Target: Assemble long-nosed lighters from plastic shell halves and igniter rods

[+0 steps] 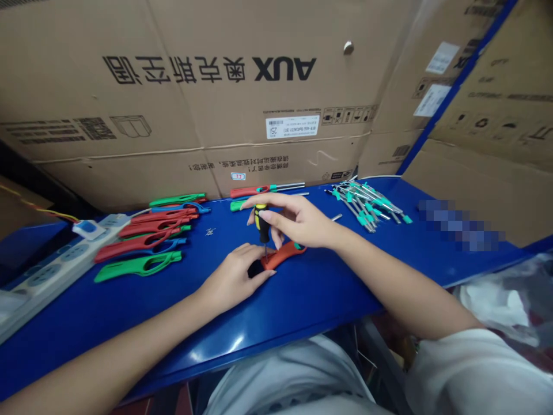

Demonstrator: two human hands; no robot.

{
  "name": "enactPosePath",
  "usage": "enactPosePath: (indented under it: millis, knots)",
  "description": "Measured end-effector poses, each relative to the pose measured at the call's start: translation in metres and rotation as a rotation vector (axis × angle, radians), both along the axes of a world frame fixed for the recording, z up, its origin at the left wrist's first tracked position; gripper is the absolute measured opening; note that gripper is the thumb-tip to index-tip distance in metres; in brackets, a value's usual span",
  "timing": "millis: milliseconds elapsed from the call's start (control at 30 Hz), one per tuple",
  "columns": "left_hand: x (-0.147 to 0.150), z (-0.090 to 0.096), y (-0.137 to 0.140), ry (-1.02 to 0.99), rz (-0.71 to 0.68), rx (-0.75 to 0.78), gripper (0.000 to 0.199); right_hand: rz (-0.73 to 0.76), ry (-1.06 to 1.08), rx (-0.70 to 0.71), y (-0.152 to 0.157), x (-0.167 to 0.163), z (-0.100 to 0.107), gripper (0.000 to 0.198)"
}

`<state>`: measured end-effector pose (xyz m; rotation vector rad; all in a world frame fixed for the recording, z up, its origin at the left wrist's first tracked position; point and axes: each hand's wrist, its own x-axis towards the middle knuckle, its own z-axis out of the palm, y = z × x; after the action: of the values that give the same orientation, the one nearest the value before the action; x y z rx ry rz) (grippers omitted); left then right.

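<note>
My right hand (294, 218) grips a small black and yellow screwdriver (261, 223), held upright with its shaft pointing down. Its tip meets an orange-red lighter handle (283, 255) lying on the blue table. Around the near end of that handle, my left hand (237, 275) is closed, thumb on one side and fingers on the other. Part of the handle is hidden by my hands. Beyond my right hand lie a red lighter (250, 191) with a metal tube and a green one (236, 205), partly covered by my fingers.
Several red, green and blue lighter handles (138, 266) lie in a row at the left, beside a white power strip (56, 271). Metal tubes with teal triggers (371, 204) are heaped at the right back. A cardboard wall (181, 115) closes off the blue table's (242, 328) far side.
</note>
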<state>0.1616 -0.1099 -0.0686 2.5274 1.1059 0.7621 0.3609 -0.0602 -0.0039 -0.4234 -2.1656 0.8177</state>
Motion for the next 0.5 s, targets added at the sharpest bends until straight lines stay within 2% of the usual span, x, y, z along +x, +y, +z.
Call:
enactPosePath:
  millis: [67, 100, 267, 367, 500]
  knots:
    - [-0.002, 0.001, 0.0, -0.017, -0.005, 0.002, 0.02, 0.073, 0.002, -0.128, 0.005, 0.005, 0.004, 0.03]
    - [-0.003, 0.002, 0.001, -0.015, -0.008, 0.003, 0.02, 0.066, 0.008, -0.135, 0.005, 0.006, 0.006, 0.027]
    - [-0.002, 0.002, 0.0, 0.021, 0.009, 0.02, 0.016, -0.052, -0.036, 0.043, -0.001, -0.004, 0.011, 0.018]
    - [-0.001, 0.005, -0.001, 0.05, 0.02, 0.032, 0.015, -0.081, 0.022, 0.072, -0.002, -0.005, 0.008, 0.018]
    - [-0.007, 0.011, 0.002, 0.103, 0.016, 0.032, 0.025, -0.06, 0.179, -0.106, 0.008, 0.014, -0.001, 0.024]
